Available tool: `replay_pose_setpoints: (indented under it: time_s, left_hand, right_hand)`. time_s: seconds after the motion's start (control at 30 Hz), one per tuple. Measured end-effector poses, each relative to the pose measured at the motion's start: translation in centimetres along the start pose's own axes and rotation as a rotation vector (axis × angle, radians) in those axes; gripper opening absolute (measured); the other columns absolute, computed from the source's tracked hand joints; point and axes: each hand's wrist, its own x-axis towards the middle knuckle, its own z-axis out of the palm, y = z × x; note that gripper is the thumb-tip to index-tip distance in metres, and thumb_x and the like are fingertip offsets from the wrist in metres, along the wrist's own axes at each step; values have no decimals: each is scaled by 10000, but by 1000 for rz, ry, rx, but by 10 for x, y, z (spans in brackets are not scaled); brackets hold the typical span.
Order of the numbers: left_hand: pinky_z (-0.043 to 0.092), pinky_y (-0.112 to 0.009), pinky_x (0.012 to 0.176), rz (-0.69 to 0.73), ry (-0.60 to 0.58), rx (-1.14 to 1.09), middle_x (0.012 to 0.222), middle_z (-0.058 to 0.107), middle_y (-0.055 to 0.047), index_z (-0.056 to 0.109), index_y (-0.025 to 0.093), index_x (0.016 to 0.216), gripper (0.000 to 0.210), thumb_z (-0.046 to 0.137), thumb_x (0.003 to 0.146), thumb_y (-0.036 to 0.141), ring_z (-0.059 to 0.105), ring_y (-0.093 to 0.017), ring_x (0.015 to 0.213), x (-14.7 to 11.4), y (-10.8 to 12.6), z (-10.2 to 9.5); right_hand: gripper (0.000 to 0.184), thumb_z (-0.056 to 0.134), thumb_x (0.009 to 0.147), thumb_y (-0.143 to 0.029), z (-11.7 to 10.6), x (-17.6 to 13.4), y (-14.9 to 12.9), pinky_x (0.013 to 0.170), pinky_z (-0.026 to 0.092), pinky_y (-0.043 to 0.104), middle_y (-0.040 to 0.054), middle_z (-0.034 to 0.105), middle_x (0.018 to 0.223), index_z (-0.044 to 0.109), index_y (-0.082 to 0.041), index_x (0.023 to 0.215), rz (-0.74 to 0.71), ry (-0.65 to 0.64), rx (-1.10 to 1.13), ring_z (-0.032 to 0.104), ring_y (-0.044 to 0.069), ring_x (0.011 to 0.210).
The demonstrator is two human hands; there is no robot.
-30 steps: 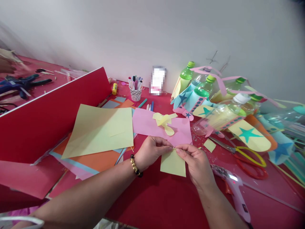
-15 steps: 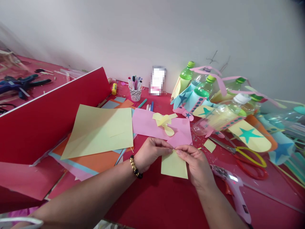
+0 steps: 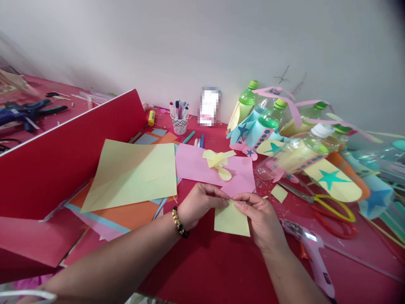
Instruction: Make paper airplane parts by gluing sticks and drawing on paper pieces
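A small pale yellow sheet of paper (image 3: 232, 221) is pinched along its far edge by both hands. My left hand (image 3: 202, 204), with a beaded bracelet at the wrist, is closed on the edge's left part. On the right part, my right hand (image 3: 257, 213) is closed with thumb and fingers together. The fingertips of both hands nearly meet, and they partly hide a narrow fold at that edge. Just beyond the fingers lies pink paper (image 3: 193, 164) with yellow paper cutouts (image 3: 218, 160) on top.
Left of my hands, a large yellow sheet (image 3: 136, 173) covers coloured papers, beside a red board (image 3: 79, 156). A cup of markers (image 3: 179, 124) and a phone (image 3: 209, 107) stand behind. To the right are decorated bottles (image 3: 291, 156), scissors (image 3: 332, 207) and a glue gun (image 3: 313, 253).
Almost nothing differs. Both hands keep their pinch on the yellow paper, whose near edge has risen very slightly.
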Motion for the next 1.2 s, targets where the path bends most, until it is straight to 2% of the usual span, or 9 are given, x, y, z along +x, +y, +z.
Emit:
replay_pose_setpoints:
  time_s: [0.27,0.5,0.77,1.0,1.2]
  left_hand:
    - [487,-246,707,87,-4,132,764,735,-54,763,129,756,183,823,605,213,625,-133,694,2,-5,-3]
    - [477,-241,665,103,-15,173,722,712,-36,758,137,814,222,822,626,236,614,-126,653,2,-6,-4]
    - [505,-256,718,47,14,58,743,715,-28,737,135,782,253,858,570,203,636,-130,686,3,-3,-3]
    - [511,-261,695,43,-12,108,761,729,-58,740,123,772,227,830,658,297,653,-148,695,2,0,-3]
    - [518,-268,699,45,8,55,747,730,-54,743,125,766,257,864,601,281,654,-148,683,3,0,-3]
  right_hand:
    - [201,817,639,-344,-3,3,2,608,461,277,21,718,667,770,-202,773,-143,26,-209,598,157,622]
    - [212,794,691,-403,-6,5,1,669,489,288,40,741,737,771,-210,776,-172,-8,-330,626,175,696]
    - [216,796,688,-405,-8,6,2,635,488,289,24,719,687,759,-207,768,-216,19,-330,618,169,654]
    - [244,810,666,-405,-7,4,0,631,504,297,32,720,689,755,-201,787,-209,41,-315,624,173,647]
    - [249,799,694,-426,-8,4,0,669,504,300,17,732,707,755,-218,825,-189,28,-230,647,184,677]
